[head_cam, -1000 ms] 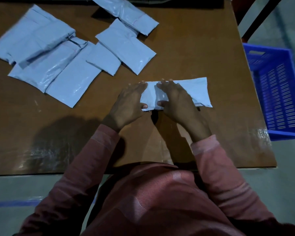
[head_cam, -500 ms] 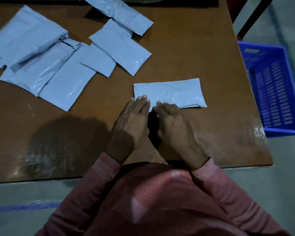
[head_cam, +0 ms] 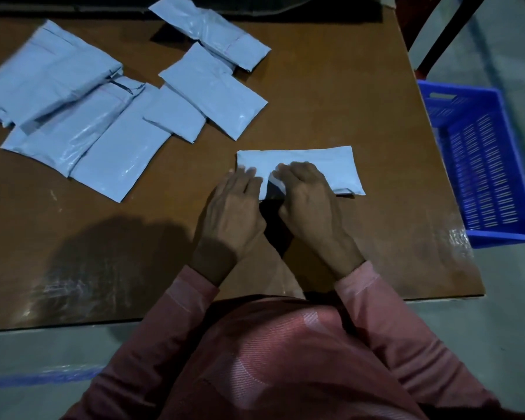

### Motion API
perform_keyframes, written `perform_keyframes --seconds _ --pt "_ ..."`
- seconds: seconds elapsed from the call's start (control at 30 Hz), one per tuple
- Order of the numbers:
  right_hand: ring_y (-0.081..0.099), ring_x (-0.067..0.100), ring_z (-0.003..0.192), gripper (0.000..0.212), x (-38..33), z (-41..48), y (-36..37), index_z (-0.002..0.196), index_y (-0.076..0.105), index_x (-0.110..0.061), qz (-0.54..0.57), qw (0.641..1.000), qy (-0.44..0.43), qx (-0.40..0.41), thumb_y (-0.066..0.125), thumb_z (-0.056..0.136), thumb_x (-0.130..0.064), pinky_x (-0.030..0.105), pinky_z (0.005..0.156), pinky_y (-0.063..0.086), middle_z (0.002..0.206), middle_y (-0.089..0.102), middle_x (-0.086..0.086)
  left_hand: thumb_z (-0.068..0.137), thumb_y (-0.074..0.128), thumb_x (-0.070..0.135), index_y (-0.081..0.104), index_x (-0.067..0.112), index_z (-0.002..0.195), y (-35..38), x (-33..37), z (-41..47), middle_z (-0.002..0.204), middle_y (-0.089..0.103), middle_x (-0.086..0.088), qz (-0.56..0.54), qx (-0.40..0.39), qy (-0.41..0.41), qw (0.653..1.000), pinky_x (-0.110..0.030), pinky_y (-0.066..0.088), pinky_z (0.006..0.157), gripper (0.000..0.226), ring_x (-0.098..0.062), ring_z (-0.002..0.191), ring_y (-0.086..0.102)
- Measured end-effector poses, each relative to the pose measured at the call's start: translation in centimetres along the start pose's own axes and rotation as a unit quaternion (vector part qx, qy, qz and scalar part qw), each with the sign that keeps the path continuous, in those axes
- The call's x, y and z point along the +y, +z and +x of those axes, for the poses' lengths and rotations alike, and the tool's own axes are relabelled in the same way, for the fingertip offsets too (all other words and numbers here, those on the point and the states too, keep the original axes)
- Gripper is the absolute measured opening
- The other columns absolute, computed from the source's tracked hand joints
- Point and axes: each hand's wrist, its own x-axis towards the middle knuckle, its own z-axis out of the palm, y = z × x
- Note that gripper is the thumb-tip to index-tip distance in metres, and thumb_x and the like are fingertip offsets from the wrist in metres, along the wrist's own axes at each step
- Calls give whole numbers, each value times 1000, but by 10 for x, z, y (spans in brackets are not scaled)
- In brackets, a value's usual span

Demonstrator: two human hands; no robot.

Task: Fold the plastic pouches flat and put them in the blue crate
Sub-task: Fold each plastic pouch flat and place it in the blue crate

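- Head view: the left hand (head_cam: 234,207) lies fingers-forward on the brown tabletop (head_cam: 315,86). Its fingers are nearly straight, and their tips press down on the near-left corner of the pouch (head_cam: 315,162).
- The right hand (head_cam: 309,201) sits just beside the left one, on the same pouch. Its fingers are bent over the near edge and the thumb is tucked at a small raised flap, so it appears to pinch that edge. The dark shadow between the hands hides the exact grip.
- The pouch lies flat, lengthwise across the tabletop. It reaches from under the fingertips of both hands out past the right hand.
- The blue crate (head_cam: 479,165) stands off the tabletop's edge on the floor, well to the right of the right hand. A bare strip of tabletop lies between them.
- Beyond and to the left of the left hand lies an overlapping pile of pouches (head_cam: 73,116). A small folded pouch (head_cam: 173,116) and a wider pouch (head_cam: 215,89) are its nearest members.
- One more crumpled pouch (head_cam: 212,31) lies at the far edge, straight ahead of the hands.
- A dark chair leg (head_cam: 446,28) slants beyond the crate.
- Pink sleeves (head_cam: 361,286) cover both wrists.
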Motion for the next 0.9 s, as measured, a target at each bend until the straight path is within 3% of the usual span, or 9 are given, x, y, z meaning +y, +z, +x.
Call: perform_keyframes --seconds 0.1,0.2,0.3,0.4,0.5,0.57,0.63,0.73,0.9 --pt "63 44 115 53 -2 13 7 122 66 8 17 1000 4 -8 59 69 7 48 106 46 123 67 26 95 54 2 47 -3 148 7 -4 12 155 45 -23 6 10 9 1000 -48 24 126 54 -36 149 37" --pt "62 46 116 62 -4 9 17 122 65 9 26 999 10 -21 52 62 7 50 104 47 124 66 28 93 57 1 44 -4 149 19 -6 12 156 43 -24 13 -9 2 1000 -44 23 127 58 -36 148 39" --pt "64 44 112 59 -2 10 17 120 67 7 29 999 16 -4 51 64 4 46 98 51 120 68 26 93 56 2 47 -5 147 19 -7 11 153 46 -25 7 -7 -1 1000 -46 26 126 55 -37 145 43" --pt "65 39 98 48 2 17 11 116 69 2 28 999 0 -15 58 69 5 42 83 56 107 71 21 96 50 6 55 -5 139 12 -9 22 143 56 -26 -14 -12 -8 1000 -48 33 122 44 -40 134 52" --pt "64 34 94 28 13 23 8 113 72 -5 33 999 27 23 62 86 -8 43 79 55 103 73 15 102 37 18 62 -4 127 5 -6 37 126 62 -25 -49 28 3 998 -47 49 106 42 -39 116 61" --pt "63 34 96 26 23 22 10 111 72 -5 30 997 48 56 57 94 -15 44 79 53 104 72 15 104 46 15 58 -3 134 9 -2 42 133 57 -24 -57 23 14 998 -46 51 100 37 -37 119 58" --pt "61 32 102 29 30 18 14 117 71 -5 23 997 51 57 52 99 -17 45 84 51 112 71 13 103 51 12 55 -1 139 21 1 40 141 53 -24 -41 17 21 999 -50 48 105 38 -39 128 52" --pt "56 26 116 34 36 9 16 128 67 -8 22 998 39 38 48 103 -22 39 96 47 127 66 8 103 35 20 48 2 147 38 -1 30 150 47 -24 11 13 40 999 -53 36 117 49 -40 142 41" --pt "52 29 125 40 45 4 -3 130 64 -6 25 997 56 53 46 100 -26 36 108 39 137 60 12 106 31 23 45 1 150 34 6 36 156 44 -21 22 33 72 997 -49 27 125 51 -37 150 34"
